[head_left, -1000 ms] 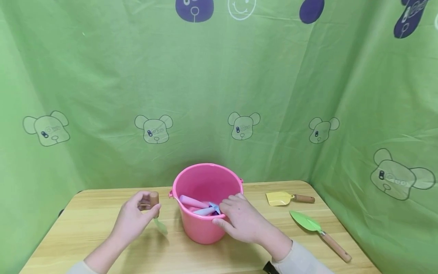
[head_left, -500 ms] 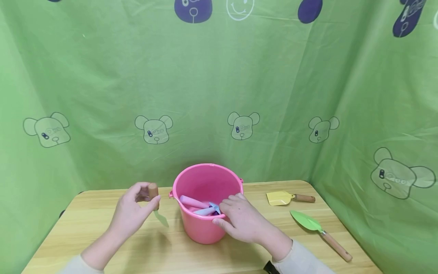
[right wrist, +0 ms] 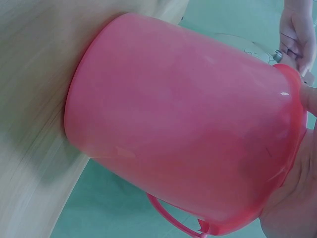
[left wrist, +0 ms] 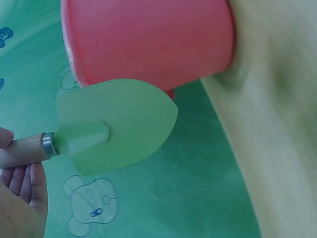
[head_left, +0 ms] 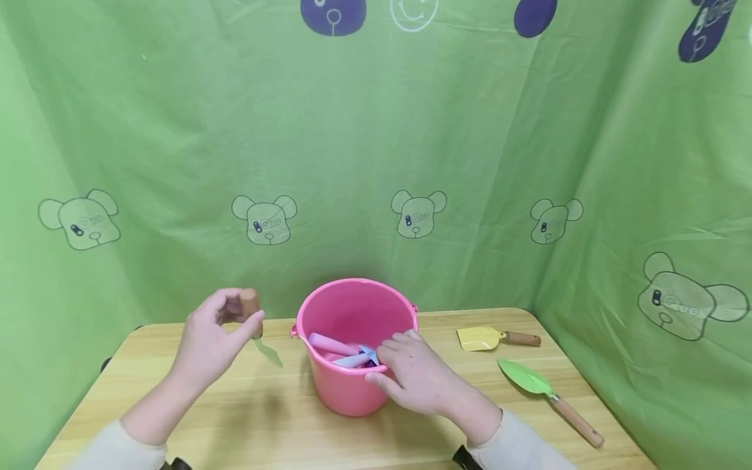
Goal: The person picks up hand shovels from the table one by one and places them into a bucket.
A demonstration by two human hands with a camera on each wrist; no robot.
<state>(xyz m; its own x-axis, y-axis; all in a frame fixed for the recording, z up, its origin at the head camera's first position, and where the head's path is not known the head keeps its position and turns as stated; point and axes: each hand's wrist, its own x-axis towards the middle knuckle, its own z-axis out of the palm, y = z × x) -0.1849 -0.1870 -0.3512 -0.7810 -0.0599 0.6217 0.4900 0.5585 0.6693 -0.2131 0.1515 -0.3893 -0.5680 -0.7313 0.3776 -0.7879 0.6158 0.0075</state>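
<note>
My left hand (head_left: 208, 343) holds a garden trowel by its wooden handle (head_left: 249, 303), above the table and left of the pink bucket (head_left: 349, 391). The trowel's green blade (left wrist: 119, 126) points down, fully seen in the left wrist view. My right hand (head_left: 420, 378) grips the bucket's front right rim, thumb outside and fingers over the edge, their tips hidden. In the bucket lie a lilac handle-like piece (head_left: 331, 344) and a pale blue piece with a star-like end (head_left: 367, 356); other contents are partly hidden. The bucket stands upright on the table.
At the right of the wooden table (head_left: 282, 431) lie a yellow square-bladed shovel (head_left: 478, 339) and a second green trowel (head_left: 525, 376), both with wooden handles. A green printed cloth (head_left: 352, 130) encloses the back and sides.
My left hand has risen and shifted left with the trowel, away from the bucket. The right hand and the bucket have stayed in place.
</note>
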